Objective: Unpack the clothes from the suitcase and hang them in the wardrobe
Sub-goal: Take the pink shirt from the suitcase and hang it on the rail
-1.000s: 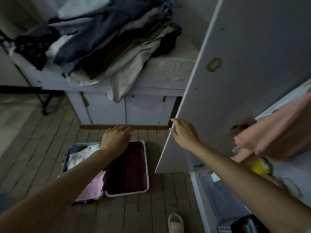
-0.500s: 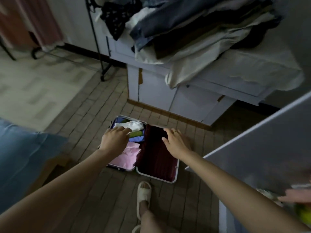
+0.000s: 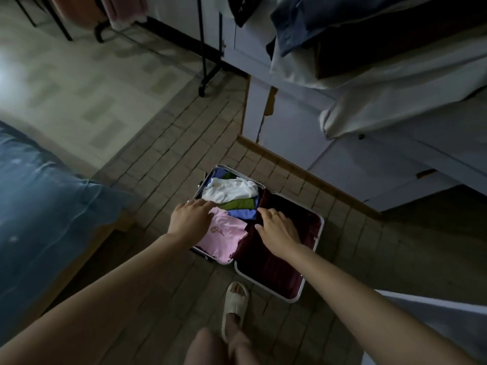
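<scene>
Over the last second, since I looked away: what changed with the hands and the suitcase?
The right hand left the wardrobe door's edge and came down over the suitcase. The left hand moved onto the pink garment. Neither has a grip on anything yet. The suitcase stayed open, its clothes unmoved.

Dim room, pale light from upper left, dark right corner, motion-blurred wide-angle bent edges
</scene>
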